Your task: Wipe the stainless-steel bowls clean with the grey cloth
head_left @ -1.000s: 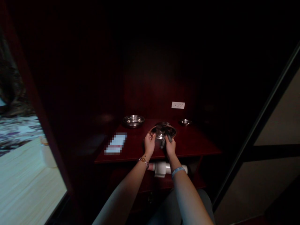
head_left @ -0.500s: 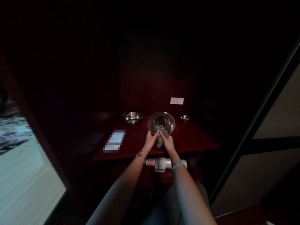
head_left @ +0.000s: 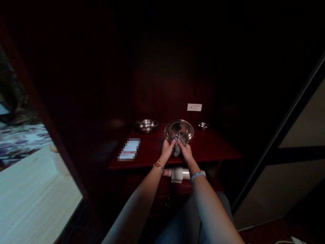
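Observation:
A shiny round metal bowl (head_left: 167, 131) with a wide rim is held tilted above the dark red shelf, its inside facing me. My left hand (head_left: 167, 149) is closed on its near left edge, with the thumb against a bunched grey cloth (head_left: 176, 151). The cloth hangs over the near rim, between my two hands. My right hand (head_left: 187, 152) is closed on the cloth at the near right edge of the bowl. The fingers under the rim are hidden on both sides.
On the dark red shelf (head_left: 149, 157) stand a metal bowl (head_left: 146, 126) at left and a small metal bowl (head_left: 203, 126) at right. A blurred-out flat item (head_left: 129, 149) lies front left. Below is a white cylinder (head_left: 186, 174); a socket (head_left: 194, 107) is behind.
The view has shifted slightly, so everything sits a little further right. Both hands still hold the bowl and the cloth, with only a slight change in how the cloth is bunched.

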### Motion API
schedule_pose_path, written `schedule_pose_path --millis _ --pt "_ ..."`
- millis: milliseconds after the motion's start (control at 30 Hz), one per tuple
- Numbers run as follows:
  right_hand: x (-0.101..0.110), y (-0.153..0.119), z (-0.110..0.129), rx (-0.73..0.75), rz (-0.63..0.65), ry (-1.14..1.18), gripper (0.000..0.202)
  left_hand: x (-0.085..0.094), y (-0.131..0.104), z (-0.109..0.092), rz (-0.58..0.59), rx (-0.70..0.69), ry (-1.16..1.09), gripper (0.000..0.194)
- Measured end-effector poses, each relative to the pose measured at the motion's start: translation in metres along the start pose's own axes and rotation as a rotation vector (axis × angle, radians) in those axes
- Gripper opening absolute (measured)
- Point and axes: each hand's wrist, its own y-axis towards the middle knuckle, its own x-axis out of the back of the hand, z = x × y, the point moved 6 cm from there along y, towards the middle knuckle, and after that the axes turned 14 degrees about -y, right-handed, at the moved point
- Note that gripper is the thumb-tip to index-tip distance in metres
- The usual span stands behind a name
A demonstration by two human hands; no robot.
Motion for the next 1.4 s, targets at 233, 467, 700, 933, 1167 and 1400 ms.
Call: schedule_pose_path --millis 233,467,700,933,1167,1400 --pt "0.000 -0.003 0.004 -0.009 0.007 -0.023 0.054 0.005 0.002 0.002 -0.050 -0.019 -0.017 0.039" --pt "0.004 -0.004 0.007 -0.015 -0.054 0.022 0.056 0.015 -0.002 -0.001 -0.158 -0.041 -0.024 0.042" --pt "0.011 -0.003 0.006 0.017 -0.151 0.009 0.059 0.021 -0.005 -0.010 -0.230 -0.083 0.058 0.045" --pt "0.006 -0.002 0.007 0.035 -0.030 -0.113 0.055 0.005 -0.001 0.004 -0.033 0.102 -0.041 0.040" --pt "0.007 0.001 -0.001 -0.012 0.014 0.047 0.053 -0.012 -0.007 0.003 0.101 0.048 0.056 0.047" --pt "0.007 0.002 -0.003 -0.005 -0.009 0.117 0.056 -0.012 -0.006 0.012 0.145 0.051 0.096 0.036"
